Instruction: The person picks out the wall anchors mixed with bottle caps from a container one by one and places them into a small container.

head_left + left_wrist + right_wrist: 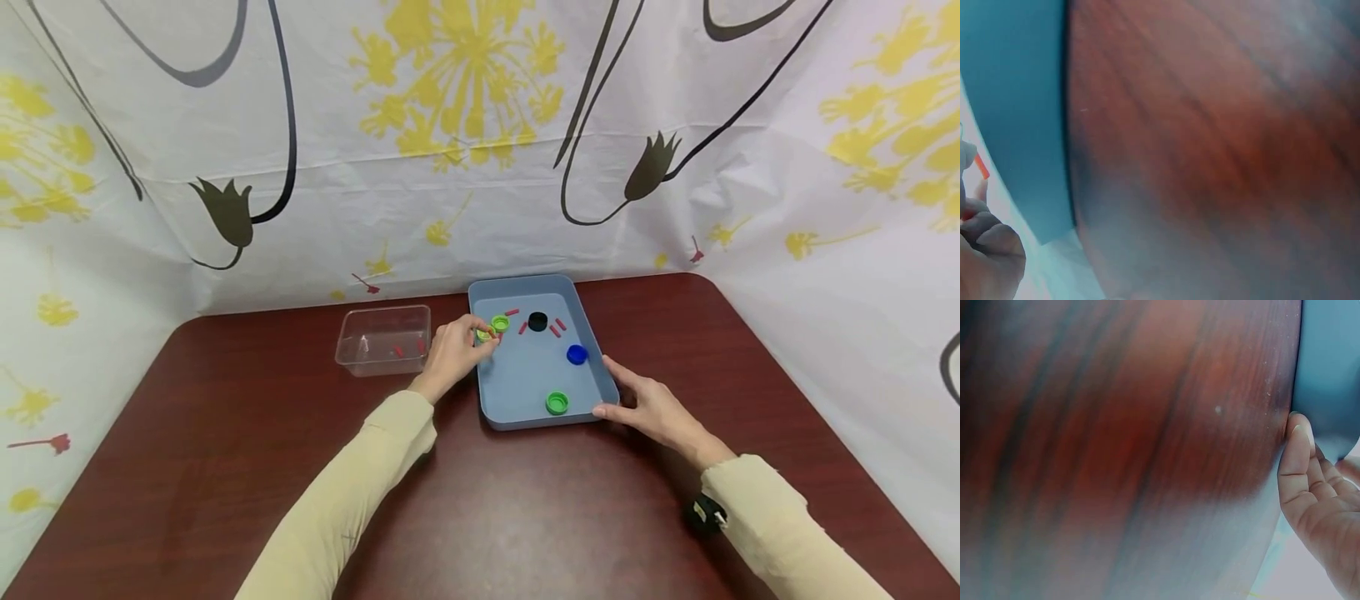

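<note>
My left hand reaches over the left rim of a shallow blue-grey tray. Its thumb and finger pinch a short red stick, right over a yellow-green bottle cap. Beside that cap lies another yellow-green cap. My right hand rests at the tray's near right corner, thumb at the front wall and fairly straight fingers along the right wall. In the right wrist view its fingertips touch the tray's outer side. A blue cap and a green cap lie inside near this hand.
Several red sticks lie about a black cap in the tray's far half. Left of the tray stands a clear plastic box holding red sticks. A patterned white sheet hangs behind the dark red table.
</note>
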{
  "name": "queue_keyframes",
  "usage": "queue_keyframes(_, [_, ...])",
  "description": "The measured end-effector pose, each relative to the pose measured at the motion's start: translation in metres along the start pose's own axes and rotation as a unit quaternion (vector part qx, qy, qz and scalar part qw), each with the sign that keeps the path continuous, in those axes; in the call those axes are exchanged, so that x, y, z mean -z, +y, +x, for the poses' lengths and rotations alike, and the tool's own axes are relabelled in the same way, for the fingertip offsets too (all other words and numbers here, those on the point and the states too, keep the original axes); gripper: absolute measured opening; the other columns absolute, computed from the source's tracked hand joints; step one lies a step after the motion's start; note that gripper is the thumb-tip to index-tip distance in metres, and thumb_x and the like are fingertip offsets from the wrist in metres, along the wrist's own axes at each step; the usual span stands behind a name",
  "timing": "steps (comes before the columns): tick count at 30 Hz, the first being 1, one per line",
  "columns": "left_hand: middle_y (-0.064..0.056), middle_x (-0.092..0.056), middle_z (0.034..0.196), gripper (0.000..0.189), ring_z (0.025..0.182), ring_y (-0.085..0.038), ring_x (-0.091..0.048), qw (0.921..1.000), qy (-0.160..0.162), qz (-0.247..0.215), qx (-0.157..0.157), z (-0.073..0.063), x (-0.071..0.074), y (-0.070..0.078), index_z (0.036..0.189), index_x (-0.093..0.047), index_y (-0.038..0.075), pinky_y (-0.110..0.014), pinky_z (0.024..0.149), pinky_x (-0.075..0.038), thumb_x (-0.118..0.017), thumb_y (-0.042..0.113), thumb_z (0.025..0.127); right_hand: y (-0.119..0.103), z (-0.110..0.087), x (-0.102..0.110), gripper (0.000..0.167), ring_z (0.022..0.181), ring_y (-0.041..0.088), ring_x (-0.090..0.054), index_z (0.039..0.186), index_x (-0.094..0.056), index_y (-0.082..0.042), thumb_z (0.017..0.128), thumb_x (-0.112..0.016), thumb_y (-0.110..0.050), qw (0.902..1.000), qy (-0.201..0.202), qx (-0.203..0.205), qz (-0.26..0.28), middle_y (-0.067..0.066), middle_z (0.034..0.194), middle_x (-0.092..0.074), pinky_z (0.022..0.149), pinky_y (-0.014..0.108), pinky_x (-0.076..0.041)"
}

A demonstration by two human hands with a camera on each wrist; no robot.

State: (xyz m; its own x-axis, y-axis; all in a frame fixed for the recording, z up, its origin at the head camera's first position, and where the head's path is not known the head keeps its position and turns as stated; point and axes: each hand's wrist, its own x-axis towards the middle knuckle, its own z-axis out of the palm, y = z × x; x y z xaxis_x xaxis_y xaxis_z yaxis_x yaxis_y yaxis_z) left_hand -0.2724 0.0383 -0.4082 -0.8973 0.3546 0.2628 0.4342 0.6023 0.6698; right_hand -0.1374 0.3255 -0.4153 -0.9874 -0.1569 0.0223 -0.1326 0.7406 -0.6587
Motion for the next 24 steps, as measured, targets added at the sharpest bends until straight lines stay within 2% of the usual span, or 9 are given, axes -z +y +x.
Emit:
queue_keyframes(4, [0.000, -0.043, 0.063, 0.020, 0.050, -0.011, -0.036, 0.9990, 0.018, -0.037, -0.019, -0.002, 0.009, 0.003, 0.098, -0.065, 0.012, -0.022, 0.049, -0.030, -0.070, 0.024, 0.084, 0.000, 0.002, 0.000, 0.087, 0.106, 0.035, -0.060, 0.148, -0.024, -0.001, 0.083, -0.071, -0.035, 1.0000, 0.000, 0.002, -0.004, 0.030, 0.135, -0.045, 0.087, 0.047, -0.048])
queue_keyframes(11, [0.001, -0.041, 0.064, 0.021, 0.054, -0.012, -0.036, 0.9969, 0.038, -0.067, -0.012, -0.009, 0.030, 0.005, 0.099, -0.067, 0.012, -0.024, 0.055, -0.032, -0.072, 0.023, 0.083, -0.003, 0.003, -0.002, 0.088, 0.109, 0.037, -0.058, 0.148, -0.025, -0.002, 0.082, -0.071, -0.038, 1.0000, 0.003, 0.003, -0.008, 0.030, 0.137, -0.044, 0.089, 0.049, -0.047])
queue_keyframes(19, [0.001, -0.043, 0.062, 0.024, 0.053, -0.013, -0.039, 0.9965, 0.071, -0.044, 0.004, -0.014, 0.059, -0.013, 0.098, -0.067, 0.011, -0.026, 0.056, -0.034, -0.074, 0.028, 0.082, -0.003, 0.001, 0.002, 0.086, 0.111, 0.038, -0.056, 0.148, -0.024, -0.002, 0.084, -0.070, -0.034, 1.0000, 0.001, 0.002, -0.008, 0.030, 0.136, -0.044, 0.090, 0.051, -0.045])
queue_keyframes(24, [0.001, -0.043, 0.061, 0.025, 0.050, -0.011, -0.036, 0.9966, 0.070, -0.007, 0.042, -0.018, 0.079, -0.030, 0.099, -0.067, 0.011, -0.024, 0.050, -0.030, -0.073, 0.028, 0.082, -0.003, 0.002, 0.001, 0.086, 0.111, 0.037, -0.057, 0.148, -0.023, -0.002, 0.085, -0.069, -0.035, 0.9999, -0.008, -0.001, -0.010, 0.030, 0.137, -0.043, 0.090, 0.051, -0.045])
